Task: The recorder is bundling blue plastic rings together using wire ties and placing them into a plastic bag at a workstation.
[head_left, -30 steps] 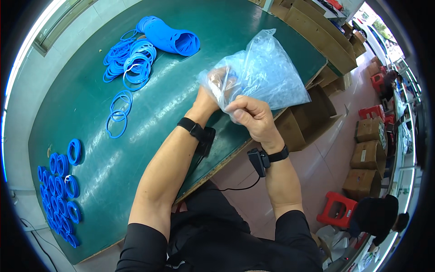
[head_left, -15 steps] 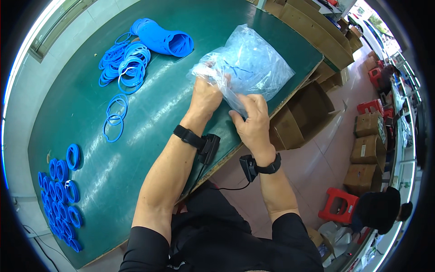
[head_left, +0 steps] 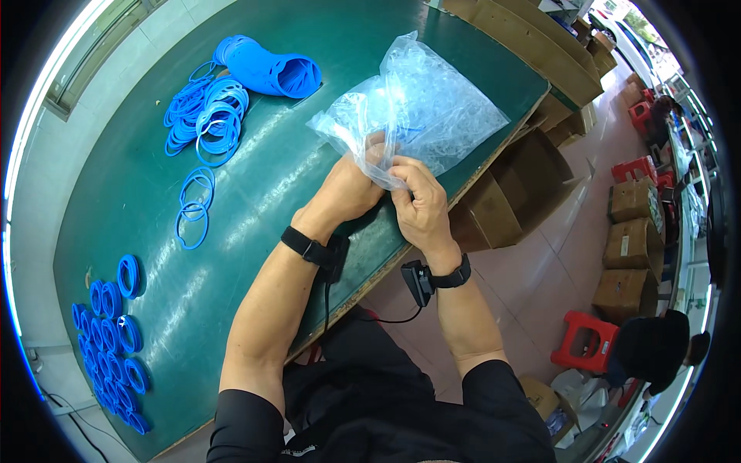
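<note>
A clear plastic bag (head_left: 444, 104) full of small clear pieces lies on the green table, its mouth toward me. My left hand (head_left: 347, 189) is closed on the near edge of that mouth, some fingertips showing through the film. Just right of it, my right hand (head_left: 421, 202) pinches the same rim between thumb and fingers. A bit of blue shows through the bag's film. Farther left lies a heap of loose blue rings (head_left: 208, 116) beside a blue rolled stack of rings (head_left: 266, 68). A few single blue rings (head_left: 194, 207) lie nearer me.
Several bundled blue ring coils (head_left: 112, 339) stand in rows at the table's left end. Open cardboard boxes (head_left: 517, 189) are beyond the table's right edge (head_left: 494, 154). A red stool (head_left: 585, 342) and a person in dark clothes (head_left: 652, 351) are farther right.
My left hand has drawn back toward me with the bag's rim, and my right hand has moved slightly left to grip it. The bag now lies flatter, its mouth pulled nearer.
</note>
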Action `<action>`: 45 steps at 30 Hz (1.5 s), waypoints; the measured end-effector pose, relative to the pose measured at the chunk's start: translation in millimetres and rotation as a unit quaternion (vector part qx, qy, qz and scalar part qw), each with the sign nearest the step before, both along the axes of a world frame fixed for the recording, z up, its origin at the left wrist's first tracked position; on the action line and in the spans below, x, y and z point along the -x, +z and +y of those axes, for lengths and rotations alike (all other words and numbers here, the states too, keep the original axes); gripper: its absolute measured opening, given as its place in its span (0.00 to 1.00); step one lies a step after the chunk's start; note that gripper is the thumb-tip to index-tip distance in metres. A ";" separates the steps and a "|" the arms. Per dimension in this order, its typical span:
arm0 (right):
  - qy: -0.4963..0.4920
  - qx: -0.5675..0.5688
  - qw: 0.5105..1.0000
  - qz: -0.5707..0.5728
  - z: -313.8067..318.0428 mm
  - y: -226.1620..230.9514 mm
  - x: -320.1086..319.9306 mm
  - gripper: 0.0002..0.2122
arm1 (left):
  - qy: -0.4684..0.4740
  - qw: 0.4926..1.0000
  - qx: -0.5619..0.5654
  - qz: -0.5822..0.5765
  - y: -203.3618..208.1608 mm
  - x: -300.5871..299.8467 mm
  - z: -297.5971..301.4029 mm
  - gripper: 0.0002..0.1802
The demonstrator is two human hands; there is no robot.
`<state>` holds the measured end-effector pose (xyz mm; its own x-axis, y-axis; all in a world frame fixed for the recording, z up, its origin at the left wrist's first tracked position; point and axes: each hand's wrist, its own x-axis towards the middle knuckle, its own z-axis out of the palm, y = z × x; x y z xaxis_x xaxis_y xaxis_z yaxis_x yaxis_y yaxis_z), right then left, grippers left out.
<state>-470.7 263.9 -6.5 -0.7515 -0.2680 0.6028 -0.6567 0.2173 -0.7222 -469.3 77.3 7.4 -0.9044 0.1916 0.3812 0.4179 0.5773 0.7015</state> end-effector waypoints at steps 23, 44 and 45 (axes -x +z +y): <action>0.056 0.091 0.987 -0.116 15.4 -12.5 3.6 0.10 | 0.123 0.990 -0.033 -0.057 19.2 -11.0 -42.2 0.23; 0.074 0.085 0.983 -0.146 15.8 -10.9 2.7 0.12 | 0.101 0.980 -0.038 -0.165 8.2 -14.8 -26.4 0.24; 0.074 0.085 0.983 -0.144 15.5 -9.4 2.4 0.12 | 0.102 0.981 -0.038 -0.164 12.8 -12.3 -21.3 0.24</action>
